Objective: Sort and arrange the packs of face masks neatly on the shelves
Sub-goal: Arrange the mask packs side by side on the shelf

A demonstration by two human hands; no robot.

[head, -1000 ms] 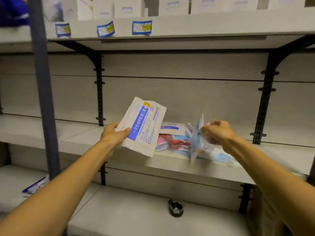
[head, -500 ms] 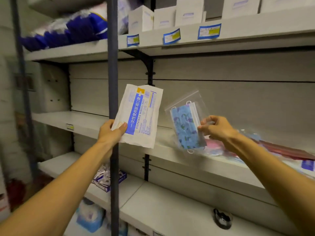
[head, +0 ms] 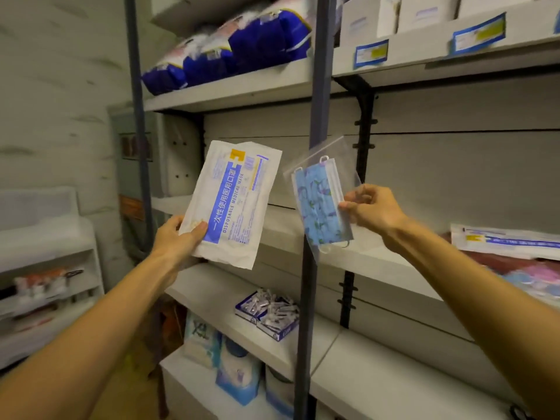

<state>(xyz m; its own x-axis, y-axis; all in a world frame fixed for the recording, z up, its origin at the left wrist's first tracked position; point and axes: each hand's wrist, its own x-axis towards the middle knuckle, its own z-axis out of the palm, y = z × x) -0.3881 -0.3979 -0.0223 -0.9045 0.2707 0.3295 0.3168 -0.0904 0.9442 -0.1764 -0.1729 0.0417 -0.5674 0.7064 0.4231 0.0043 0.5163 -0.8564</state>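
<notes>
Fingers [head: 356,206] of the right hand [head: 374,212] pinch a clear pack [head: 322,201] of blue patterned masks.

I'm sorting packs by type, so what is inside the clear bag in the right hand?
The clear bag, pinched by the right hand, holds blue patterned masks with white ear loops. How many are stacked behind the front one is hidden.
</notes>
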